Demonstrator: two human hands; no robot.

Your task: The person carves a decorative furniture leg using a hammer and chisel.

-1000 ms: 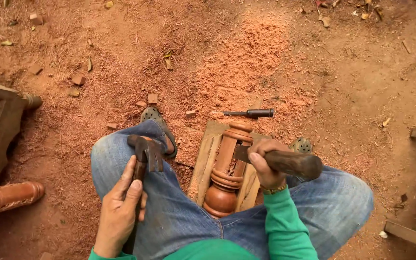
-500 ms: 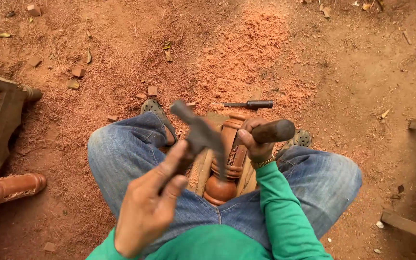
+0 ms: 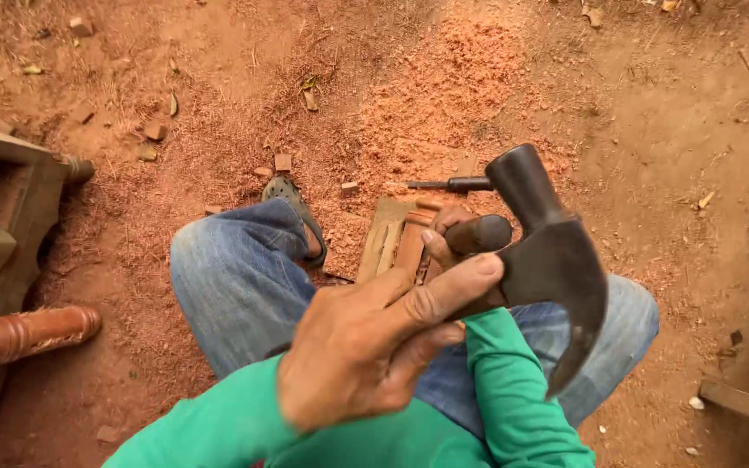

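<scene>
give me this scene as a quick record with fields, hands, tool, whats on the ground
left hand: raised close to the camera, fingers on the hammer head
right hand: mostly hidden behind the left, wrapped round a dark rounded handle end
hammer head: dark metal claw type, claw curving down to the right
clothing: green sleeves, blue jeans
between the knees: wooden board, partly hidden
ground: red earth with sawdust; a dark-handled tool lying beyond the board
left edge: turned wooden post
</scene>
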